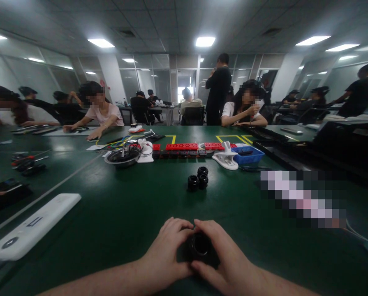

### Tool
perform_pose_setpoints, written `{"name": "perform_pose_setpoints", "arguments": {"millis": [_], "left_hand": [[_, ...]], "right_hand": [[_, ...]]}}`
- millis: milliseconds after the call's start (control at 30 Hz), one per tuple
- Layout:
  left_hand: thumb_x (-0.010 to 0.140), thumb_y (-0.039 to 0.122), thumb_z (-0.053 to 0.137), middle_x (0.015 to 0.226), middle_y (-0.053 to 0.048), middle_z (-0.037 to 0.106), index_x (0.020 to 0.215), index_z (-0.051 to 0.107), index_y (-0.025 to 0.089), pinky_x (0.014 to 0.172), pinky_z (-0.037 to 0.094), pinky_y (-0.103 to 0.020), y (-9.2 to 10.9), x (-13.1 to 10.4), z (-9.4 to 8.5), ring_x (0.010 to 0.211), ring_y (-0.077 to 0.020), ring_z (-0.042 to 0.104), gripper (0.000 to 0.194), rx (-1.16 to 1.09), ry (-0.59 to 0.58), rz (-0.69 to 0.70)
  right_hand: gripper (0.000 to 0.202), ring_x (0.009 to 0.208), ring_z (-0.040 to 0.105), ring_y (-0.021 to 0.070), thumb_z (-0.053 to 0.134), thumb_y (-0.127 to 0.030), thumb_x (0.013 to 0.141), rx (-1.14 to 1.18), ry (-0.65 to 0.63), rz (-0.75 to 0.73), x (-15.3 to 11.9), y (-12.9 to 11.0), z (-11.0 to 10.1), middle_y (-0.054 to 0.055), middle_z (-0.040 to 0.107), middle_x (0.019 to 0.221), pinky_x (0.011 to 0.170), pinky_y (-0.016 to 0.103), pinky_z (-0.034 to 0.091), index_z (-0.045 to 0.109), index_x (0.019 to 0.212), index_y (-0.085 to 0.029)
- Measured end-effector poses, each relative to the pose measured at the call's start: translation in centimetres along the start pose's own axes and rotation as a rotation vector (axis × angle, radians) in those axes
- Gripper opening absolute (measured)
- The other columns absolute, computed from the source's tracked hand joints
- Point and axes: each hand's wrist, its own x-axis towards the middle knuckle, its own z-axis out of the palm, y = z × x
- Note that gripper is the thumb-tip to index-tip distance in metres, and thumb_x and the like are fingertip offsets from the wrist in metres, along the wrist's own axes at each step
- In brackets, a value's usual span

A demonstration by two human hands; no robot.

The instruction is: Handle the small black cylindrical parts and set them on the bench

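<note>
- Lying left of the grip, well apart: long white device (48, 220).
- Left hand (170, 242): curved round the ring's left side, fingers arched, thumb on the near side.
- Three black cylinders (193, 183): clustered beyond the grip, apart from it.
- Black ring (200, 246): between the two hands, open end showing. Loosely cupped; cannot tell whether either hand presses on it.
- Right hand (227, 253): mirrors the left; fingertips almost meeting.
- Risk: ring could slip or roll on the green table (134, 209), should one side let up first; its shiny wall looks slick.
- Unclear: ring's sides and base, hidden by fingers, dark on dark; pixelated object (305, 201) right of grip, unreadable.
</note>
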Motion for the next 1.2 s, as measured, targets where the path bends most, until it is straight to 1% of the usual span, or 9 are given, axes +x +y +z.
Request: {"name": "perform_pose_setpoints", "arguments": {"millis": [167, 267, 433, 500, 600, 700, 833, 1000, 1200], "left_hand": [[0.062, 0.032, 0.074, 0.113, -0.005, 0.052, 0.104, 0.057, 0.022, 0.1, 0.023, -0.044, 0.1, 0.0, -0.2, 0.106, -0.0255, 0.044, 0.046, -0.008, -0.021, -0.028], [0.062, 0.031, 0.073, 0.112, -0.005, 0.052, 0.102, 0.058, 0.023, 0.099, 0.025, -0.044, 0.3, 0.0, -0.3, 0.105, -0.0255, 0.045, 0.043, -0.006, -0.021, -0.034], [0.063, 0.033, 0.073, 0.114, -0.005, 0.051, 0.108, 0.056, 0.024, 0.098, 0.026, -0.044, 0.1, 0.0, -0.3, 0.107, -0.0263, 0.043, 0.049, -0.021, -0.016, -0.03], [0.063, 0.033, 0.073, 0.116, -0.005, 0.049, 0.112, 0.054, 0.026, 0.1, 0.023, -0.045, -0.1, -0.1, -0.2, 0.109, -0.0265, 0.042, 0.054, -0.024, -0.026, -0.028], [0.063, 0.03, 0.071, 0.117, -0.004, 0.049, 0.114, 0.052, 0.027, 0.101, 0.021, -0.046, -0.2, -0.1, -0.1, 0.108, -0.0261, 0.043, 0.054, -0.023, -0.036, -0.009], [0.062, 0.025, 0.071, 0.115, -0.004, 0.05, 0.112, 0.053, 0.025, 0.101, 0.021, -0.046, -0.2, 0.0, 0.0, 0.107, -0.0259, 0.044, 0.053, -0.017, -0.016, 0.003], [0.06, 0.025, 0.071, 0.113, -0.006, 0.051, 0.111, 0.053, 0.023, 0.101, 0.022, -0.048, -0.1, 0.1, -0.1, 0.106, -0.0271, 0.045, 0.054, -0.016, -0.029, -0.005], [0.06, 0.027, 0.071, 0.112, -0.005, 0.051, 0.111, 0.053, 0.023, 0.101, 0.023, -0.048, -0.3, 0.2, -0.2, 0.104, -0.0275, 0.045, 0.054, -0.031, -0.048, -0.009], [0.062, 0.039, 0.073, 0.116, -0.006, 0.049, 0.107, 0.056, 0.022, 0.098, 0.026, -0.047, -1.0, 0.2, 0.2, 0.106, -0.028, 0.043, 0.051, -0.012, -0.027, 0.021]], "right_hand": [[0.075, 0.114, 0.043, 0.0288, 0.065, -0.026, 0.069, -0.062, -0.023, -0.006, 0.0, 0.2, -0.2, 0.016, 0.042, 0.126, 0.093, 0.044, 0.039, 0.023, 0.131, -0.018], [0.077, 0.113, 0.044, 0.0304, 0.065, -0.036, 0.07, -0.096, 0.024, 0.014, -0.2, 0.6, -0.1, 0.016, 0.042, 0.125, 0.092, 0.046, 0.04, 0.024, 0.131, -0.017], [0.082, 0.11, 0.046, 0.0323, 0.069, -0.042, 0.064, -0.125, 0.04, 0.016, -0.3, 0.7, 0.2, 0.016, 0.045, 0.121, 0.088, 0.046, 0.042, 0.027, 0.131, -0.018], [0.085, 0.11, 0.046, 0.033, 0.071, -0.041, 0.062, -0.125, 0.047, 0.029, -0.1, 0.6, 0.3, 0.017, 0.045, 0.121, 0.088, 0.046, 0.042, 0.027, 0.131, -0.017], [0.074, 0.107, 0.049, 0.0298, 0.066, -0.026, 0.066, -0.108, 0.029, 0.074, 0.1, 0.6, 0.5, 0.015, 0.048, 0.119, 0.087, 0.043, 0.043, 0.029, 0.129, -0.018], [0.065, 0.097, 0.055, 0.0246, 0.058, -0.015, 0.068, -0.055, 0.01, 0.016, 0.3, 0.7, 0.5, 0.011, 0.055, 0.111, 0.082, 0.038, 0.046, 0.032, 0.127, -0.021], [0.065, 0.087, 0.057, 0.0221, 0.054, -0.015, 0.068, -0.021, 0.066, -0.136, 0.3, 1.0, 0.3, 0.008, 0.057, 0.104, 0.075, 0.034, 0.048, 0.029, 0.127, -0.025], [0.064, 0.098, 0.055, 0.0227, 0.054, -0.014, 0.07, -0.018, -0.013, -0.142, 0.3, 1.2, 0.1, 0.01, 0.054, 0.112, 0.082, 0.033, 0.047, 0.028, 0.127, -0.022], [0.069, 0.108, 0.048, 0.0291, 0.064, -0.034, 0.071, -0.113, 0.062, -0.128, 0.2, 1.4, 0.0, 0.014, 0.048, 0.119, 0.088, 0.041, 0.043, 0.027, 0.128, -0.02]]}}
